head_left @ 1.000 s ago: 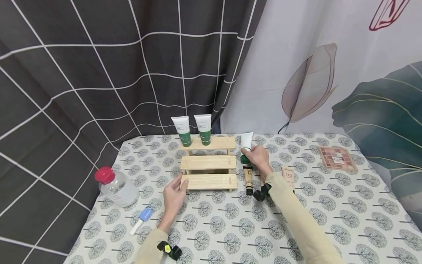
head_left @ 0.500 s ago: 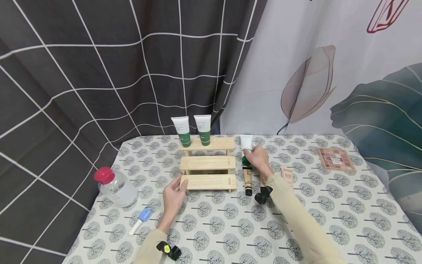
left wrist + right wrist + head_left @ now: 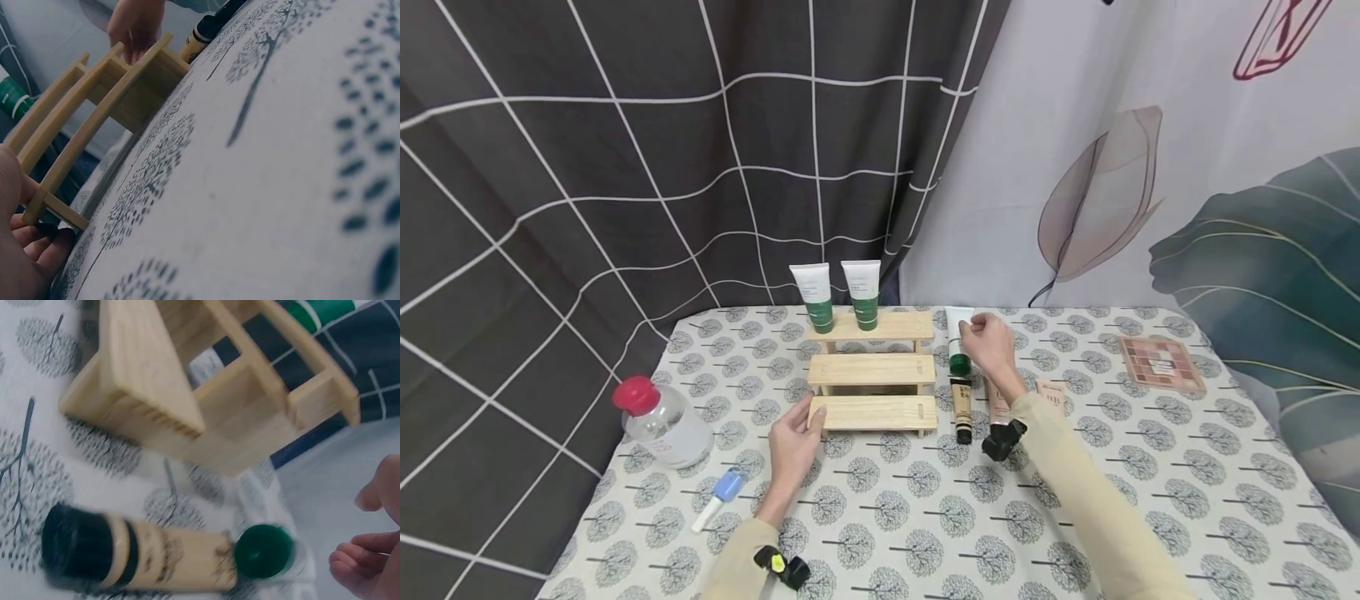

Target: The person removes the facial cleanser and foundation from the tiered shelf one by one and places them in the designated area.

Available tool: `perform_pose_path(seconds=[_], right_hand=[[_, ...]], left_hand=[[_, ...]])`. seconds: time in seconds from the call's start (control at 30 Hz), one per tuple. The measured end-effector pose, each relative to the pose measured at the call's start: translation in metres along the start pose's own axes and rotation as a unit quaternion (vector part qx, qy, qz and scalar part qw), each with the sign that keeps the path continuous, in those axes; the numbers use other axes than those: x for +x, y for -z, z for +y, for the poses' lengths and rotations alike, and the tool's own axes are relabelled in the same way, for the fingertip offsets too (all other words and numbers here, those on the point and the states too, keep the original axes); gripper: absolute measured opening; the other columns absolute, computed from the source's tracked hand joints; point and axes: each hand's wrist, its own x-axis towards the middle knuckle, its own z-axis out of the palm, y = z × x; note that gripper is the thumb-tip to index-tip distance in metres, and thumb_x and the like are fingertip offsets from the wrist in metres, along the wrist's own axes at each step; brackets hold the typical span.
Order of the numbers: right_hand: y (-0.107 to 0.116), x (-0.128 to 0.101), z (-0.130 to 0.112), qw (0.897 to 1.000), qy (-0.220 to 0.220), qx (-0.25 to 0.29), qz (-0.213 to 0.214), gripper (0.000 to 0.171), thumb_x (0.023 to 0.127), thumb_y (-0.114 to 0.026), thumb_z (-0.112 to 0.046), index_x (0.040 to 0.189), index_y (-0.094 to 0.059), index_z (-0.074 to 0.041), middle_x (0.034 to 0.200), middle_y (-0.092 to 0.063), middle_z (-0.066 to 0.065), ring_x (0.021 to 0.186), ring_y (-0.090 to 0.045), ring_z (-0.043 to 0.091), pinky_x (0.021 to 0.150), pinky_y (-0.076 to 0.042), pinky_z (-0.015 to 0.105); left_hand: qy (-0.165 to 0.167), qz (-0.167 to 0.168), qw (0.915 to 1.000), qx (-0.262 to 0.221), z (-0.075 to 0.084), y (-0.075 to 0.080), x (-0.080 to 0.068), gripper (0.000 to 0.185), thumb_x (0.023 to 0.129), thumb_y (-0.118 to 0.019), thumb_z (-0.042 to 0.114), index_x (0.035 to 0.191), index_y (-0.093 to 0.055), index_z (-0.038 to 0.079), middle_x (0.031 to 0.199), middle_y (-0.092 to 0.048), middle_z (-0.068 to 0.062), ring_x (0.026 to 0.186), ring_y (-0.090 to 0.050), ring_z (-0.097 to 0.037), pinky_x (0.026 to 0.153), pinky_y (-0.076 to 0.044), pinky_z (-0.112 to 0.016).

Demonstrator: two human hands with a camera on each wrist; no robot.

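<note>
Left hand (image 3: 793, 448) curled its fingers round the wooden rack (image 3: 872, 369) mid-frame, right hand (image 3: 990, 344) held nothing, fingers loosely parted, beside a white-and-green tube (image 3: 957, 348)

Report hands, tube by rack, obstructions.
Left hand gripping wooden rack. Right hand loose by green-white tube, no grip. Tube on tablecloth, right of rack. Tan tube just in front.

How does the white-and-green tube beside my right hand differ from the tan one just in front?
The white-and-green tube has a green end; the tan tube has a black cap.
The white-and-green tube looks wider than the tan tube.
The white-and-green tube is farther back, the tan tube nearer you.
Both are off the shelf, on its right.
</note>
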Motion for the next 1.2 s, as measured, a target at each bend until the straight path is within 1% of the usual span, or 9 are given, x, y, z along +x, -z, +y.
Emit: perform_pose_path(seconds=[0.1, 0.17, 0.27, 0.4, 0.6, 0.83, 0.97, 1.1, 1.2], right_hand=[[0.001, -0.002, -0.014, 1.000, 0.009, 0.023, 0.013, 0.043, 0.100, -0.058, -0.026, 0.130, -0.059, 0.005, 0.119, -0.069, 0.024, 0.109, -0.068, 0.037, 0.098, -0.060, 0.047], [0.002, -0.004, -0.023, 0.999, 0.024, 0.035, 0.018, 0.042, 0.100, -0.058, -0.026, 0.129, -0.060, 0.004, 0.119, -0.070, 0.022, 0.109, -0.068, 0.036, 0.098, -0.060, 0.046], [0.001, -0.010, -0.038, 0.996, 0.054, 0.066, 0.016, 0.041, 0.100, -0.059, -0.024, 0.130, -0.059, 0.004, 0.122, -0.068, 0.023, 0.112, -0.067, 0.036, 0.102, -0.059, 0.045], [-0.004, -0.019, -0.056, 0.990, 0.097, 0.105, 0.002, 0.042, 0.099, -0.060, -0.020, 0.133, -0.056, 0.006, 0.127, -0.065, 0.024, 0.117, -0.064, 0.037, 0.108, -0.056, 0.045], [-0.021, -0.030, -0.078, 0.981, 0.133, 0.140, -0.018, 0.044, 0.098, -0.061, -0.019, 0.134, -0.055, 0.006, 0.131, -0.063, 0.025, 0.122, -0.062, 0.037, 0.112, -0.054, 0.044], [-0.048, -0.032, -0.094, 0.969, 0.177, 0.170, -0.027, 0.046, 0.097, -0.065, -0.019, 0.136, -0.054, 0.003, 0.133, -0.063, 0.023, 0.124, -0.062, 0.035, 0.114, -0.053, 0.040], [-0.062, -0.033, -0.099, 0.966, 0.187, 0.174, -0.023, 0.049, 0.094, -0.070, -0.020, 0.135, -0.055, 0.002, 0.131, -0.063, 0.020, 0.123, -0.063, 0.033, 0.112, -0.054, 0.038], [-0.072, -0.033, -0.103, 0.969, 0.177, 0.172, -0.024, 0.048, 0.092, -0.074, -0.018, 0.132, -0.055, 0.001, 0.128, -0.065, 0.019, 0.118, -0.066, 0.032, 0.108, -0.057, 0.038], [-0.080, -0.033, -0.104, 0.971, 0.170, 0.168, -0.022, 0.046, 0.091, -0.075, -0.015, 0.129, -0.056, 0.002, 0.123, -0.067, 0.020, 0.113, -0.068, 0.033, 0.104, -0.060, 0.039]], left_hand=[[-0.001, 0.000, 1.0000, 0.006, 0.000, 0.001, 0.000, 0.046, 0.096, -0.068, 0.010, 0.138, -0.056, -0.004, 0.143, -0.056, -0.025, 0.126, -0.062, -0.040, 0.097, -0.058, -0.025], [-0.002, 0.004, 0.9999, 0.011, 0.000, 0.001, 0.001, 0.046, 0.095, -0.069, 0.011, 0.137, -0.057, -0.004, 0.142, -0.057, -0.025, 0.125, -0.062, -0.039, 0.096, -0.058, -0.025], [-0.004, 0.006, 0.9999, 0.014, 0.001, 0.001, 0.001, 0.046, 0.095, -0.069, 0.011, 0.137, -0.057, -0.004, 0.141, -0.057, -0.025, 0.124, -0.063, -0.040, 0.096, -0.059, -0.026], [-0.005, 0.004, 0.9999, 0.012, 0.002, 0.001, 0.001, 0.046, 0.095, -0.069, 0.011, 0.137, -0.057, -0.004, 0.141, -0.057, -0.025, 0.124, -0.063, -0.040, 0.096, -0.059, -0.026], [-0.003, 0.001, 1.0000, 0.004, 0.002, 0.001, 0.002, 0.047, 0.095, -0.069, 0.010, 0.138, -0.056, -0.005, 0.143, -0.056, -0.025, 0.125, -0.062, -0.040, 0.096, -0.058, -0.025], [-0.002, 0.009, 0.9999, 0.011, 0.000, 0.000, 0.001, 0.046, 0.095, -0.069, 0.011, 0.137, -0.058, -0.004, 0.142, -0.057, -0.024, 0.125, -0.063, -0.039, 0.096, -0.059, -0.025], [-0.005, 0.005, 0.9999, 0.010, 0.000, 0.000, 0.002, 0.046, 0.096, -0.069, 0.011, 0.137, -0.057, -0.004, 0.142, -0.057, -0.025, 0.125, -0.062, -0.039, 0.096, -0.059, -0.025], [-0.004, 0.001, 0.9999, 0.010, 0.001, 0.000, 0.001, 0.046, 0.096, -0.068, 0.011, 0.138, -0.056, -0.003, 0.141, -0.057, -0.027, 0.125, -0.062, -0.040, 0.095, -0.059, -0.025], [0.001, 0.004, 1.0000, 0.007, 0.000, 0.001, 0.000, 0.046, 0.096, -0.068, 0.010, 0.138, -0.057, -0.003, 0.140, -0.057, -0.027, 0.125, -0.063, -0.040, 0.095, -0.059, -0.025]])
